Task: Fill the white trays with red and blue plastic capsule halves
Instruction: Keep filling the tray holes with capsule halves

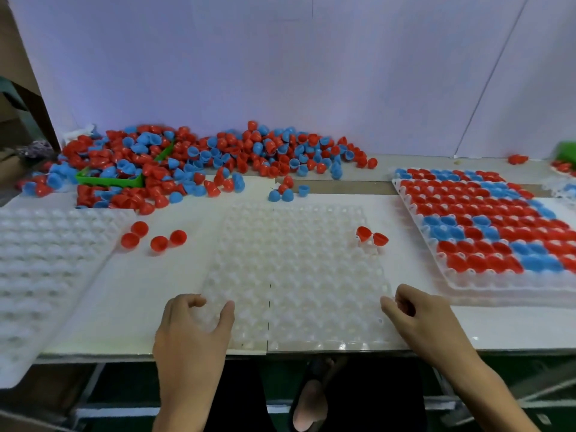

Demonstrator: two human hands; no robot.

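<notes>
Both hands' grip loose, left hand and right hand curl over dimpled translucent tray.

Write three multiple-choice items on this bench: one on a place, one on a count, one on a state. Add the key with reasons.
1. Where is the filled tray?
A. right of the middle tray
B. left of it
C. under the capsule pile

2. How many capsule halves lie at the middle tray's far right corner?
A. none
B. two red
C. five blue

3. What is the left hand doing?
A. holding a blue half
B. resting its fingers on the middle tray
C. lifting the green bin

Key: A, it sits at the bench's right; B, a red pair lies there; B, fingers lie on the near edge.
</notes>
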